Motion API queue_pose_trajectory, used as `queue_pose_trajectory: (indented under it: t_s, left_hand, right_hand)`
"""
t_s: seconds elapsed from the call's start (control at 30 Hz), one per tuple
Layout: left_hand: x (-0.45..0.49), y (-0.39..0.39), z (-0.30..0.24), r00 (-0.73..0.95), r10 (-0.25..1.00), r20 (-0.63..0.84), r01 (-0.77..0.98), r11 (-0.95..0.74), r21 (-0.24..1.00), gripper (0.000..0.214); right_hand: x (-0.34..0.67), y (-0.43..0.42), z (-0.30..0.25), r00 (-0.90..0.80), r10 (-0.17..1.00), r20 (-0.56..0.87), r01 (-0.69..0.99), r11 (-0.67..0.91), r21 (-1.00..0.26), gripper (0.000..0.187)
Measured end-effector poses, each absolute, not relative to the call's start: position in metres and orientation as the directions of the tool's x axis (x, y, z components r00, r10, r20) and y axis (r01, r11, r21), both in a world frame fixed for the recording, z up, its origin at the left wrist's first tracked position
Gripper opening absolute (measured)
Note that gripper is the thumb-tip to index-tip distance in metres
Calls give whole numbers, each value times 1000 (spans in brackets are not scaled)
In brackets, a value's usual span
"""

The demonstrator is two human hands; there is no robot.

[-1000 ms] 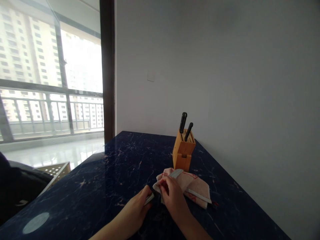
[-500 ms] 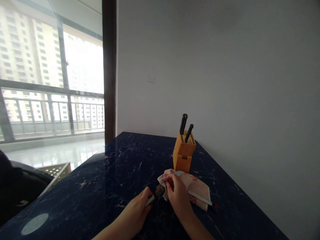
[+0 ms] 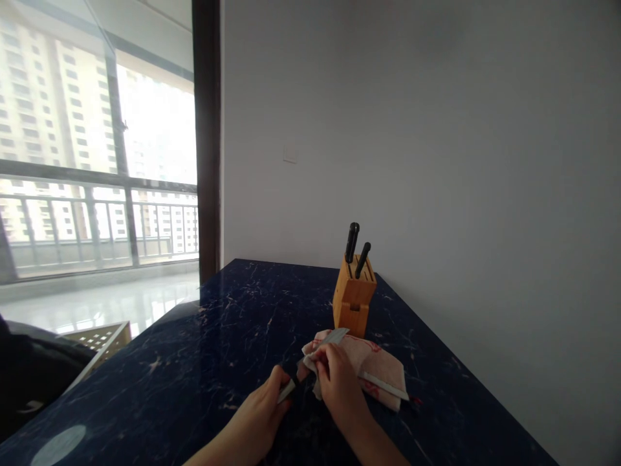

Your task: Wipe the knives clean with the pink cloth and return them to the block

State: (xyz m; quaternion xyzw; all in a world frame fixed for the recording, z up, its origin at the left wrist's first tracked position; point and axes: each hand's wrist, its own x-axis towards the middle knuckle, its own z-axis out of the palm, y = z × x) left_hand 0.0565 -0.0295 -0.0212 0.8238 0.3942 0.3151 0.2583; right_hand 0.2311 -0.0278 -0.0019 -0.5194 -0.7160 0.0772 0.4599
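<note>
My left hand [image 3: 264,417] is closed round the dark handle of a knife [image 3: 295,382] low on the dark blue marbled counter [image 3: 228,343]. The knife's grey blade tip [image 3: 334,335] pokes out over a pink cloth [image 3: 376,369] with red marks. My right hand [image 3: 337,382] pinches a fold of that cloth against the blade. A second blade [image 3: 385,386] lies on the cloth's right side. Behind the cloth stands a wooden knife block [image 3: 353,299] with two black handles sticking up.
A grey wall runs along the counter's right and far sides. To the left are a dark window frame [image 3: 206,136], a glass pane and a balcony railing. A pale slatted crate [image 3: 99,338] and a dark shape sit low on the left.
My right hand slid the cloth a little along the blade and back toward the handle. The left hand kept its grip. The view shifted slightly.
</note>
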Motion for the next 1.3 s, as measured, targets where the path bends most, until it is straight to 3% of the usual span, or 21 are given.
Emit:
queue_pose_trajectory:
  t_s: [0.17, 0.37, 0.6, 0.87, 1.1, 1.3]
  left_hand:
    - [58, -29, -18, 504, 807, 307, 464, -553, 692, 17]
    - [56, -27, -22, 506, 801, 320, 473, -567, 674, 16]
    - [55, -29, -22, 534, 772, 344, 455, -606, 653, 19]
    - [55, -33, -22, 546, 762, 349, 515, -634, 577, 19]
    - [55, -33, -18, 546, 774, 322, 522, -614, 591, 18]
    - [54, -33, -16, 550, 777, 307, 542, -612, 577, 18]
  right_hand:
    - [226, -32, -3, -169, 805, 569, 666, 518, -536, 24]
    - [236, -29, 1, -13, 801, 598, 689, 441, -575, 20]
    - [225, -36, 0, -150, 777, 612, 687, 527, -501, 22]
    - [261, -16, 0, 162, 744, 648, 726, 355, -588, 14]
    - [247, -24, -1, -15, 759, 651, 678, 486, -551, 17]
    - [278, -15, 11, 262, 768, 584, 647, 309, -697, 12]
